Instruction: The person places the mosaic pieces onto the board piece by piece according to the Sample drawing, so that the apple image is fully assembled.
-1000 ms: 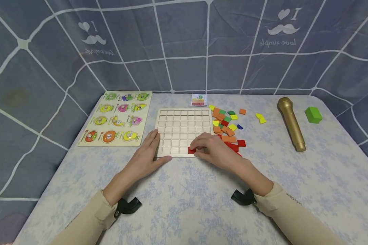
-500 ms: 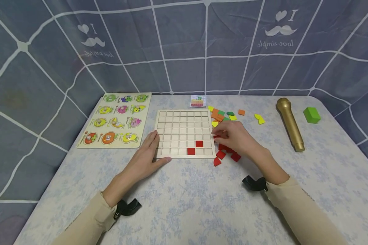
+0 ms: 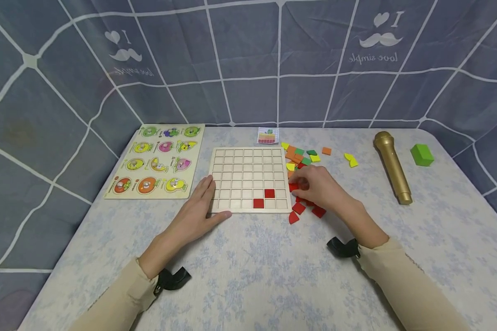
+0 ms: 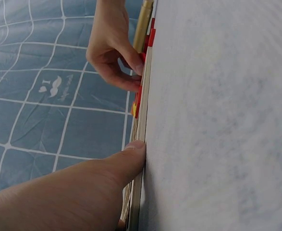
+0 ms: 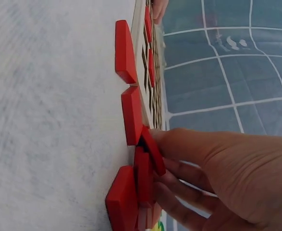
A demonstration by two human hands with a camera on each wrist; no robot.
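Observation:
My left hand (image 3: 194,209) lies at the left edge of a pale wooden grid board (image 3: 236,177), its thumb (image 4: 135,147) along the near edge. Two red square tiles sit in the board's cells, one (image 3: 258,203) in the nearest row and another (image 3: 269,193) one row up and a column to the right. Just off the board's right edge, my right hand (image 3: 320,186) pinches a tilted red tile (image 5: 153,150) between thumb and fingers. Several more red tiles (image 5: 123,199) lie under and beside these fingers, partly covered by the hand.
Orange, green and yellow pieces (image 3: 297,158) lie beyond the right hand. A small pattern card (image 3: 268,135) is behind the board. A fruit puzzle (image 3: 155,161) lies at left; a gold microphone (image 3: 393,168) and a green block (image 3: 422,155) are at right.
My right hand has left the red tile in the nearest row and moved right to the loose red tiles, uncovering both tiles on the board. The left hand has stayed in place.

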